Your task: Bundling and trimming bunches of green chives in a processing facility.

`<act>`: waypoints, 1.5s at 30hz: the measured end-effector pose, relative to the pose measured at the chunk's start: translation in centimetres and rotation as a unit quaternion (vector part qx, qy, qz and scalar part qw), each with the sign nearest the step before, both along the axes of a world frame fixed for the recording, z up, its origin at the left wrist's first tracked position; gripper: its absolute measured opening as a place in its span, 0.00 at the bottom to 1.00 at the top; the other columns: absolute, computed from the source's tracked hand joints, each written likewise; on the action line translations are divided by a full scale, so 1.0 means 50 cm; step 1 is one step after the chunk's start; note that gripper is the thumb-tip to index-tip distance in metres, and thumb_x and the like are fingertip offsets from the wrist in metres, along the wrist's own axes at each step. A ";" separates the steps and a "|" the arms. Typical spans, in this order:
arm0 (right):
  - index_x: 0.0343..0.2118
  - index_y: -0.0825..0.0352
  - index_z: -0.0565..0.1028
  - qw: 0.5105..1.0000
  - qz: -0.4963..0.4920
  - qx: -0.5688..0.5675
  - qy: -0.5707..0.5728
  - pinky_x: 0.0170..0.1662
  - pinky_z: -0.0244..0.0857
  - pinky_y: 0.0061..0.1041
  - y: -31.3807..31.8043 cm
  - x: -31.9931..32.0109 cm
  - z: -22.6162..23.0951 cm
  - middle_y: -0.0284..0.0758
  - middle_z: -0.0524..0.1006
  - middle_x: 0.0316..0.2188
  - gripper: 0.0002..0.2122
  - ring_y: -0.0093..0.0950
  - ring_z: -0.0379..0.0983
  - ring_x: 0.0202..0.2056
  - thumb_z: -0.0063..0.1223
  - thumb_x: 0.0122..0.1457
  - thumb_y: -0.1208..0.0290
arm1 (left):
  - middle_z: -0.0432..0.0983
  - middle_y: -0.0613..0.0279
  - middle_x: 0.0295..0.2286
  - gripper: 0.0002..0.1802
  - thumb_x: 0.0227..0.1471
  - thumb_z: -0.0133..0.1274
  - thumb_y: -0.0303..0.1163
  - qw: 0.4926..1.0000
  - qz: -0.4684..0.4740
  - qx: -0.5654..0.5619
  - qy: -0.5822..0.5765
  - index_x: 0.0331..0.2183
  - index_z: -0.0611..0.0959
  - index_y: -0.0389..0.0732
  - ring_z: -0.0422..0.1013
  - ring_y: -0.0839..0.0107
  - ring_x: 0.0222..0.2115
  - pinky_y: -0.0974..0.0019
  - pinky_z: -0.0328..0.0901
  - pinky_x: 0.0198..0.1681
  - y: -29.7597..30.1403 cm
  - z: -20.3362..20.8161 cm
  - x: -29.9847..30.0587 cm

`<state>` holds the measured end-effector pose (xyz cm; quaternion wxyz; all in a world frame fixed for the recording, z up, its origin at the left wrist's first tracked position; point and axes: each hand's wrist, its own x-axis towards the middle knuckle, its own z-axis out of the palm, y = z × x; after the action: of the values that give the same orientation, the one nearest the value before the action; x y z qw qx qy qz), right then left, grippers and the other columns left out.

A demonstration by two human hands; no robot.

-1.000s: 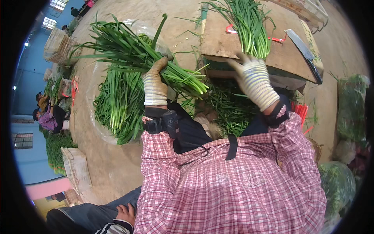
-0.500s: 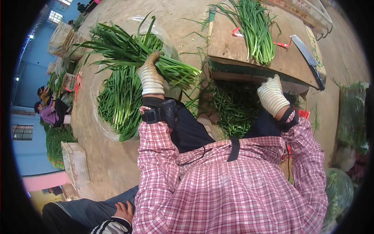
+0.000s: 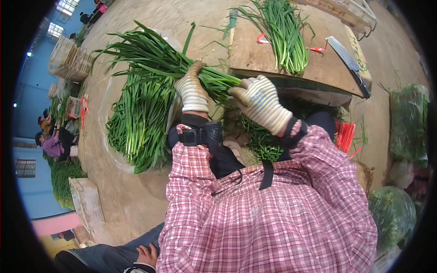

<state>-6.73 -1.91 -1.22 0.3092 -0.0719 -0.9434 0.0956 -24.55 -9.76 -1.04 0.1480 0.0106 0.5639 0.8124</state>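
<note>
- Closest to me, a pink checked shirt (image 3: 273, 218) covers the worker's chest and arms.
- The left hand (image 3: 192, 91), in a striped glove, has its fingers wrapped around a bunch of long greens (image 3: 157, 57); the leaves fan leftward and the pale stems point right.
- The right hand (image 3: 263, 102), gloved too, has its fingers curled at the stem ends; I can't tell whether they pinch any.
- That bunch is in the air, partly over a leafy pile (image 3: 139, 118) on clear plastic.
- Loose greens (image 3: 266, 148) lie below the front of the table (image 3: 255, 57).
- On the table, a second bunch (image 3: 287, 43) lies across a red tie (image 3: 315, 48), left of a big knife (image 3: 343, 54).
- Far left, a person in a purple checked top (image 3: 53, 146) sits near stacked crates (image 3: 68, 57).
</note>
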 end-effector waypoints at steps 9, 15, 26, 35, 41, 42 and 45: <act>0.29 0.61 0.77 0.992 -0.005 -0.077 -0.098 0.36 0.65 0.36 0.010 0.010 0.006 0.36 0.75 0.30 0.08 0.36 0.75 0.32 0.58 0.48 0.63 | 0.77 0.59 0.29 0.12 0.38 0.63 0.24 0.999 -0.001 0.007 -0.044 0.29 0.83 0.32 0.71 0.64 0.27 0.61 0.69 0.36 0.013 -0.003 0.016; 0.42 0.60 0.77 0.804 -0.102 0.045 -0.584 0.43 0.68 0.35 0.094 0.129 -0.076 0.38 0.77 0.42 0.15 0.34 0.76 0.42 0.58 0.50 0.66 | 0.76 0.55 0.33 0.20 0.31 0.64 0.17 0.994 0.083 0.046 -0.058 0.33 0.78 0.29 0.72 0.62 0.26 0.57 0.71 0.33 -0.034 0.045 -0.094; 0.32 0.67 0.77 0.909 -0.160 -0.383 0.036 0.36 0.68 0.36 0.062 0.019 -0.064 0.44 0.78 0.25 0.16 0.43 0.76 0.32 0.56 0.54 0.55 | 0.74 0.50 0.39 0.29 0.36 0.65 0.20 0.994 0.079 0.038 -0.070 0.44 0.73 0.27 0.72 0.59 0.31 0.53 0.71 0.37 -0.011 0.036 -0.043; 0.30 0.62 0.80 0.899 -0.279 -0.332 -0.069 0.35 0.70 0.37 0.107 0.063 -0.090 0.43 0.79 0.26 0.14 0.40 0.78 0.31 0.54 0.54 0.54 | 0.74 0.50 0.42 0.34 0.36 0.64 0.19 0.994 0.091 0.014 -0.064 0.48 0.70 0.30 0.72 0.58 0.33 0.52 0.72 0.37 0.003 0.033 0.007; 0.35 0.54 0.79 0.993 -0.076 0.049 0.070 0.37 0.65 0.36 0.027 0.003 -0.007 0.33 0.77 0.28 0.11 0.34 0.73 0.33 0.53 0.47 0.72 | 0.74 0.51 0.40 0.30 0.34 0.66 0.19 0.995 0.085 -0.009 -0.060 0.43 0.74 0.29 0.72 0.59 0.32 0.56 0.72 0.38 0.016 0.020 0.017; 0.32 0.55 0.79 0.994 -0.072 0.084 0.024 0.38 0.65 0.35 0.029 -0.013 -0.013 0.33 0.76 0.27 0.08 0.33 0.73 0.33 0.52 0.47 0.71 | 0.74 0.51 0.39 0.30 0.33 0.66 0.19 0.996 0.072 0.025 -0.040 0.42 0.74 0.27 0.71 0.61 0.32 0.57 0.71 0.37 0.021 0.015 0.028; 0.23 0.57 0.78 0.992 -0.055 0.115 0.003 0.40 0.64 0.36 0.058 0.006 -0.024 0.31 0.76 0.29 0.04 0.31 0.73 0.36 0.51 0.46 0.69 | 0.74 0.52 0.39 0.30 0.32 0.66 0.18 0.995 0.082 0.004 -0.062 0.42 0.74 0.27 0.71 0.61 0.31 0.56 0.71 0.36 0.012 0.027 0.018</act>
<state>-6.46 0.99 -2.41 0.3234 -0.0872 -0.9417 -0.0307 -23.66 -9.16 0.32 0.1159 -0.0857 0.5493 0.8231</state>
